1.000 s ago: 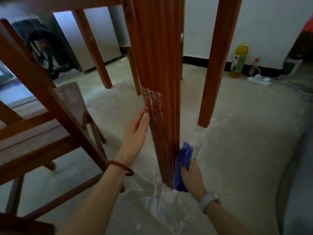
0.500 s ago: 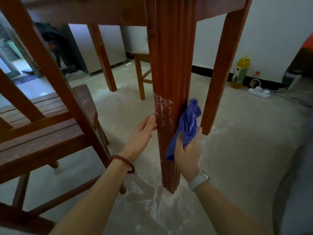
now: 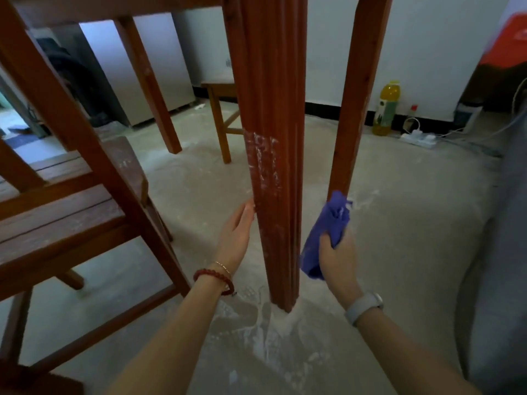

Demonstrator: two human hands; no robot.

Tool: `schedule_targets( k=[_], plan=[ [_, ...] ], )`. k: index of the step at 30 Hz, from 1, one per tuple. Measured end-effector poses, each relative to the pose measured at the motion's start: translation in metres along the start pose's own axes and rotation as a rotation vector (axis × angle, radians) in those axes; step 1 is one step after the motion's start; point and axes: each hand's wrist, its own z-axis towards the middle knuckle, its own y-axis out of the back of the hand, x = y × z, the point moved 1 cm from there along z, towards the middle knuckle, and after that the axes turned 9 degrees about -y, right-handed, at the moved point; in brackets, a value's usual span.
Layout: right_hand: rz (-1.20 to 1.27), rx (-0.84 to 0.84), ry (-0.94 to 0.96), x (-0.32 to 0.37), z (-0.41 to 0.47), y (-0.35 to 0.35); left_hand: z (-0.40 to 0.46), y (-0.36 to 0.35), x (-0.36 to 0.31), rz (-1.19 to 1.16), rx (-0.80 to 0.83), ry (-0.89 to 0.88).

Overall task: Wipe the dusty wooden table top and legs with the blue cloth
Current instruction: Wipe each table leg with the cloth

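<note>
The right hand point(image 3: 336, 260) grips the bunched blue cloth point(image 3: 325, 235) just right of the near table leg point(image 3: 273, 166), low down. The left hand point(image 3: 235, 238), fingers straight, touches the leg's dust-streaked left face.

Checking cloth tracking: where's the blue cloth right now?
In the head view it is right of centre, bunched in the right hand: the cloth sits just right of the near table leg, low above the dusty floor.

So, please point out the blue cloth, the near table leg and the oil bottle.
Blue cloth point(image 3: 328, 223): head view, bunched middle.
Near table leg point(image 3: 271, 109): head view, front face.
Oil bottle point(image 3: 386, 108): head view, label.
</note>
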Motion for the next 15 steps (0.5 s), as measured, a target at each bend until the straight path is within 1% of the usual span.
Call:
schedule_targets(
  k=[2,4,5,6,8,9,11,13,14,15],
  plan=[
    [0.123,-0.015,0.096,0.002,-0.009,-0.018,-0.001,-0.005,0.020,-0.003,0.031,0.007],
    [0.111,-0.024,0.143,-0.015,-0.020,-0.038,0.000,-0.008,0.039,-0.006,0.048,0.034],
    [0.090,-0.035,0.115,-0.029,-0.024,-0.047,0.000,-0.009,0.048,0.000,0.055,0.054],
    [0.087,-0.043,0.027,-0.049,-0.025,-0.055,0.001,-0.009,0.056,0.013,0.065,0.074],
    [0.101,-0.022,-0.256,-0.102,-0.020,-0.065,0.002,-0.009,0.070,0.022,0.082,0.116],
    [0.089,0.028,-0.407,-0.128,-0.017,-0.066,0.003,-0.009,0.076,0.016,0.088,0.132],
    [0.012,0.201,-0.667,-0.182,-0.016,-0.067,0.004,-0.011,0.086,0.005,0.098,0.149],
    [-0.096,0.354,-0.826,-0.200,-0.022,-0.060,0.004,-0.014,0.092,-0.009,0.096,0.157],
    [-0.163,0.385,-0.852,-0.196,-0.026,-0.054,0.005,-0.015,0.094,-0.017,0.087,0.160],
    [-0.213,0.373,-0.845,-0.192,-0.028,-0.048,0.005,-0.016,0.096,-0.023,0.073,0.166]
  ],
)
